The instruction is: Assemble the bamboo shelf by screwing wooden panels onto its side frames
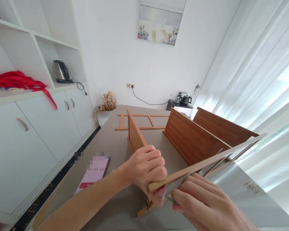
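My left hand [149, 166] is wrapped round the near end of an upright wooden panel [136, 136]. Its thumb lies beneath the end of a long wooden frame [190, 168], which meets the panel at a corner. Close by, my right hand [202, 202] is closed on a thin grey metal piece [171, 200], pointed at the frame's end. Most of that piece is hidden by the fingers, so its kind does not show. Further right, two brown wooden panels [195, 134] [223, 123] stand on edge. A ladder-like wooden frame [144, 128] lies flat behind.
A phone showing a timer [93, 173] lies on the grey table [120, 211] left of my forearm. Several small screws [254, 186] rest at the right. Beyond are a plant pot [106, 117], a black kettle [186, 100], white cabinets [38, 128] and a curtain [255, 64].
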Available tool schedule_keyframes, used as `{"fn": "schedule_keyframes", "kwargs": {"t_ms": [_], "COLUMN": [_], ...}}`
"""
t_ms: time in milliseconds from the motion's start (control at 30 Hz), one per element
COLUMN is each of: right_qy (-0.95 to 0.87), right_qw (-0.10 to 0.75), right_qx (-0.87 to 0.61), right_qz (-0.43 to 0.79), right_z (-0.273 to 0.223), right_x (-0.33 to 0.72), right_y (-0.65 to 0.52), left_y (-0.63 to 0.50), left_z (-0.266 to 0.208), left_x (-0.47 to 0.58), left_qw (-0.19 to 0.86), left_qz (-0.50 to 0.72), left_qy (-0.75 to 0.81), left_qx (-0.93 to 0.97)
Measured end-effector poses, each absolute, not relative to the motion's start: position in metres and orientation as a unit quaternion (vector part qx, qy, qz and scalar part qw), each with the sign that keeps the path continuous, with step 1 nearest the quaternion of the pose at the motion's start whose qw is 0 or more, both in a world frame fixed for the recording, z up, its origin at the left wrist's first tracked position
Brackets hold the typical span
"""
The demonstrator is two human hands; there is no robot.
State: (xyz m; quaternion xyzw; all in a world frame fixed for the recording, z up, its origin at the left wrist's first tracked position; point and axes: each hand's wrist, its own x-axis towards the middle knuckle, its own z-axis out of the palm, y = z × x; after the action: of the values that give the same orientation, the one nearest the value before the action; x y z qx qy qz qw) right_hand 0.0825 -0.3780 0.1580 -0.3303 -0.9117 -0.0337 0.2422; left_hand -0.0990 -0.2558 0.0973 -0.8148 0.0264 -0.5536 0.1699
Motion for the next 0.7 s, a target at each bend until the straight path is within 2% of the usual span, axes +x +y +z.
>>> {"fn": "schedule_keyframes", "kwargs": {"t_ms": [233, 700], "right_qy": [-0.909, -0.909], "right_qw": [0.23, 0.221], "right_qx": [-0.336, -0.341], "right_qz": [-0.091, -0.099], "right_z": [0.1547, 0.1552], "right_x": [0.0854, 0.0822], "right_y": [-0.3741, -0.3754], "left_y": [-0.2565, -0.2569], "left_z": [0.0991, 0.0993], "left_x": [-0.0989, -0.0985], "left_qw": [0.16, 0.161], "left_qz": [-0.552, -0.559], "left_qy": [0.032, 0.025], "left_qx": [-0.818, -0.813]}}
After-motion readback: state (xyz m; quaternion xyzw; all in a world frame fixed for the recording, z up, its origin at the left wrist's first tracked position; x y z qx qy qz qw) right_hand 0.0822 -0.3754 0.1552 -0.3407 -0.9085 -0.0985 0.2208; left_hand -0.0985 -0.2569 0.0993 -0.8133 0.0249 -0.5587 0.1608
